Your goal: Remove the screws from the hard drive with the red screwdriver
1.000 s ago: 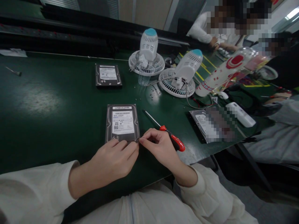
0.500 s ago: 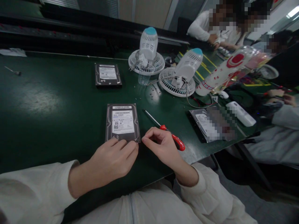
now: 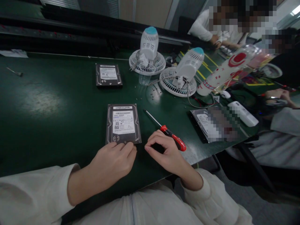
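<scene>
A hard drive (image 3: 123,124) lies label up on the green table in front of me. My left hand (image 3: 114,159) is closed, its curled knuckles at the drive's near edge; what its fingertips hold, if anything, is hidden. Just right of the drive's near corner, my right hand (image 3: 164,151) has thumb and forefinger pinched together, and anything between them is too small to make out. Beyond that hand, a screwdriver (image 3: 165,129) with a red and black handle rests on the table, its tip pointing away to the left.
A second hard drive (image 3: 109,75) lies farther back; another (image 3: 202,123) is at the right. Two white fans (image 3: 150,47) lie face down near a clear cup (image 3: 144,78). Loose screws (image 3: 152,94) are scattered close by. A co-worker's hands (image 3: 277,95) show at far right.
My right hand has shifted slightly right and nearer to me, away from the drive's corner. My left hand has drawn back slightly. The drive and screwdriver stay in place.
</scene>
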`<state>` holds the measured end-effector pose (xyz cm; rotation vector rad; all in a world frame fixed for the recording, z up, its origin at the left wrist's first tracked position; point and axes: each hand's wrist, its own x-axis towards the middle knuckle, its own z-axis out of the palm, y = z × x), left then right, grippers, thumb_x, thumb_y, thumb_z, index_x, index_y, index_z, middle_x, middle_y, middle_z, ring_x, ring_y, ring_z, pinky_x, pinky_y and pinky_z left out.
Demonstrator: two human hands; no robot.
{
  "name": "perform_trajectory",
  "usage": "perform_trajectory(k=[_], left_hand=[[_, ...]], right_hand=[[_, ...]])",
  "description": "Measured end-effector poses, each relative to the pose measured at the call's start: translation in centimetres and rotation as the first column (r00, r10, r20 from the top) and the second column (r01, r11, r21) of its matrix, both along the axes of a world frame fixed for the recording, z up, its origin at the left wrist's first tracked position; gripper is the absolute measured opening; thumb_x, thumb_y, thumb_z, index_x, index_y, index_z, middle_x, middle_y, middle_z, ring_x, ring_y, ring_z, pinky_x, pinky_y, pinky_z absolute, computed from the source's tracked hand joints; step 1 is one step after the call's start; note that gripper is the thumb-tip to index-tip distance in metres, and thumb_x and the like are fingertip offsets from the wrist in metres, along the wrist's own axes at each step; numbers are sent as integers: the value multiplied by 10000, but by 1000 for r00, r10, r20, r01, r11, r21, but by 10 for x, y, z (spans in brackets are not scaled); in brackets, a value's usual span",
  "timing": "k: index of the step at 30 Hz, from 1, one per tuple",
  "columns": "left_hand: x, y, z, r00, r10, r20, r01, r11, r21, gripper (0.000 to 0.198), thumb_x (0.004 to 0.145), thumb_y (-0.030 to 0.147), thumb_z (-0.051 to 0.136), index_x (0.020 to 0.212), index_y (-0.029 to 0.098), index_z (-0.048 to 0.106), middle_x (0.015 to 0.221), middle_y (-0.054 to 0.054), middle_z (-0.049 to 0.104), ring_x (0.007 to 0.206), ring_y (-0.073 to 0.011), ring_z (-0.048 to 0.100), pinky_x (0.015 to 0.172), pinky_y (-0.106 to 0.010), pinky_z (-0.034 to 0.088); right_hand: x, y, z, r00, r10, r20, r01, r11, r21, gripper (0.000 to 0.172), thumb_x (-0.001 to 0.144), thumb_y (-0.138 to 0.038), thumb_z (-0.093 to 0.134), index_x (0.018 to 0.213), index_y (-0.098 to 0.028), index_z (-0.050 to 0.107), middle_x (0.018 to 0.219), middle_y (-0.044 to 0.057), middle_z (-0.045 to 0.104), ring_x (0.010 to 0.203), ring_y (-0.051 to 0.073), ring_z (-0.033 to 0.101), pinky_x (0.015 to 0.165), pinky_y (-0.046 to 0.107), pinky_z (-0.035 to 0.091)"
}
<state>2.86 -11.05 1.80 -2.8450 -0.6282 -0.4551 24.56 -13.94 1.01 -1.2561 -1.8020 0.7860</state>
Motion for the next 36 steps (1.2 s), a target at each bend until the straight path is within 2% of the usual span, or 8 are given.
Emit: perform_trajectory(k=[7, 14, 19, 21, 23, 27, 30, 36], left_hand=[[7, -1, 13, 989, 92, -118, -95, 995, -16, 267, 804, -36, 504, 825, 150, 694, 734, -30, 682, 521, -191, 648, 477, -304, 453], [14, -6, 9, 987, 99, -129, -99, 995, 6, 232, 846, 1, 501, 787, 159, 659, 742, -39, 676, 533, -201, 640, 487, -317, 432], [11, -6, 19, 997, 76, -21, -79, 943, -322, 122, 890, 101, 579, 816, 174, 643, 770, -14, 663, 603, -185, 648, 506, -292, 405], [10, -7, 22, 990, 130, 53, -71, 789, -610, 106, 924, 148, 561, 857, 185, 634, 804, 10, 662, 629, -140, 635, 531, -251, 410], [10, -9, 21, 968, 231, 102, -45, 555, -831, 128, 948, 202, 527, 862, 200, 622, 759, 38, 633, 629, -113, 593, 556, -224, 413], [17, -12, 12, 875, 437, 208, 164, 136, -977, 211, 928, 331, 515, 789, 196, 596, 707, 26, 593, 637, -121, 537, 570, -231, 430], [22, -11, 11, 826, 511, 237, 289, -22, -957, 264, 881, 405, 563, 718, 197, 574, 637, 40, 527, 578, -108, 466, 524, -226, 388], [22, -8, 10, 830, 555, 63, 245, -260, -934, 374, 845, 561, 613, 777, 195, 583, 503, 116, 300, 430, -69, 222, 409, -206, 185]], right_hand=[[-1, -2, -1, 999, 7, 32, -8, 999, 52, 73, 868, -163, 662, 795, -150, 664, 809, 24, 671, 809, 100, 595, 766, 277, 482], [-4, -6, 2, 996, 47, 70, -58, 984, 165, 46, 867, -134, 650, 825, -150, 655, 821, 31, 670, 800, 100, 585, 751, 283, 488], [-5, -15, 6, 993, 95, 64, -111, 928, 355, 96, 824, -93, 677, 899, -150, 655, 837, 35, 677, 811, 101, 599, 776, 298, 505], [-6, -18, 7, 993, 96, 64, -114, 896, 430, 149, 802, -95, 694, 931, -156, 651, 847, 39, 684, 810, 107, 596, 763, 299, 513], [-8, -21, 8, 994, 85, 72, -110, 870, 481, 185, 792, -101, 701, 956, -165, 645, 845, 39, 686, 799, 111, 596, 741, 295, 521], [-9, -23, 8, 994, 39, 104, -88, 843, 531, 238, 777, -102, 713, 992, -165, 631, 827, 44, 680, 779, 114, 597, 720, 291, 530], [-9, -25, 7, 991, -2, 131, -73, 823, 564, 280, 764, -108, 734, 1015, -165, 623, 840, 51, 687, 777, 118, 592, 706, 292, 532], [-13, -27, 5, 982, -101, 161, -18, 794, 608, 261, 773, -63, 707, 994, -179, 629, 841, 50, 706, 765, 127, 581, 709, 309, 529]])
